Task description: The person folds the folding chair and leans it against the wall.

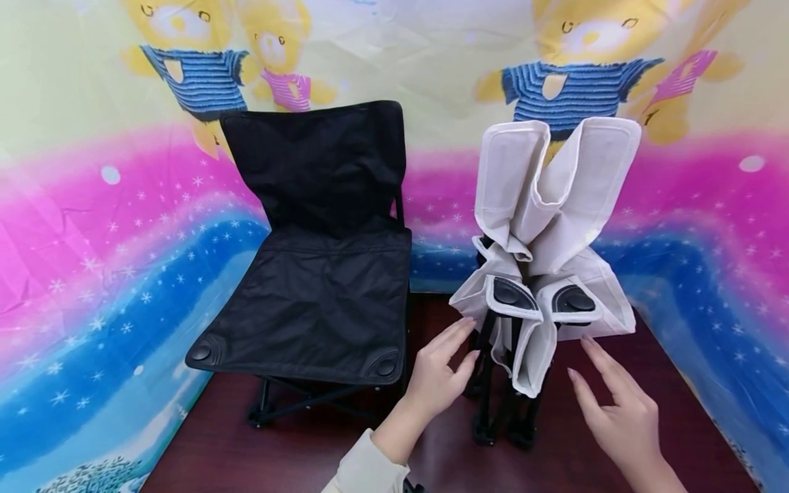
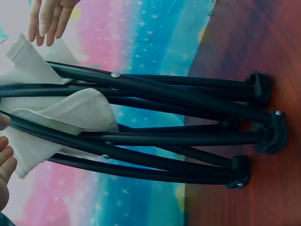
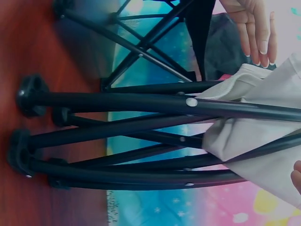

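Note:
A white folding chair (image 1: 557,205) stands upright, folded up, its fabric bunched into pleats. Its black legs (image 2: 188,139) are drawn together in a bundle, with the plastic feet on the tabletop. Black corner patches (image 1: 514,293) show at the front of its seat. On the chair's left side is my left hand (image 1: 436,370), fingers extended, fingertips right at the lower fabric edge. My right hand (image 1: 619,411) is held on the other side, fingers spread loosely and pointing toward the seat fabric. Neither hand grips anything.
An unfolded black folding chair (image 1: 327,301) stands close on the left, its crossed legs (image 3: 141,49) showing in the right wrist view. Both chairs are on a dark red-brown table (image 1: 228,438). A colourful cloth printed with bears (image 1: 431,164) hangs behind and round the sides.

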{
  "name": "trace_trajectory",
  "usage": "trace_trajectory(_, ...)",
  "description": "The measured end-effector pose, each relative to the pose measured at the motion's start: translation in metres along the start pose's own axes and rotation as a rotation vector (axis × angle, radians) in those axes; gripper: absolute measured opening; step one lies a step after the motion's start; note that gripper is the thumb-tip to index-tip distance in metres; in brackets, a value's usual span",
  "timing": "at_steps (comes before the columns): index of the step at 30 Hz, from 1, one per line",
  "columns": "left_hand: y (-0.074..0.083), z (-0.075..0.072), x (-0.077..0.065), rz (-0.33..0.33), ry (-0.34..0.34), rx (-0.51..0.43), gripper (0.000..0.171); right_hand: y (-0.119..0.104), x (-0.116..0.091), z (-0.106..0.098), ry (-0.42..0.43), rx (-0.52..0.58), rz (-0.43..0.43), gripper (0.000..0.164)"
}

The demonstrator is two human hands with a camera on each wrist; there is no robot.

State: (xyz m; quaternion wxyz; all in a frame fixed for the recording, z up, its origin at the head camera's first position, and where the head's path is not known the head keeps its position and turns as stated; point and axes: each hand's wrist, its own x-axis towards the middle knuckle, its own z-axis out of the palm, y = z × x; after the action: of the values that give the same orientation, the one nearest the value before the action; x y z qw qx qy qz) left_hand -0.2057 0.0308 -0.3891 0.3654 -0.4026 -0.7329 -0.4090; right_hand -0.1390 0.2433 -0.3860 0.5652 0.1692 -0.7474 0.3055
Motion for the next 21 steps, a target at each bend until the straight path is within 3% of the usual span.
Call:
trace_trajectory(9,-0.002,0.008,-0.019,-0.097,-0.066,-0.05,0.034,0.007,-0.017,0.001,-0.073,-0.001,0.06,0.048)
trace_trajectory(21,-0.007,0.02,-0.042,-0.148,-0.098,-0.09,0.033,0.014,-0.04,0.005,-0.116,-0.017,0.154,0.047)
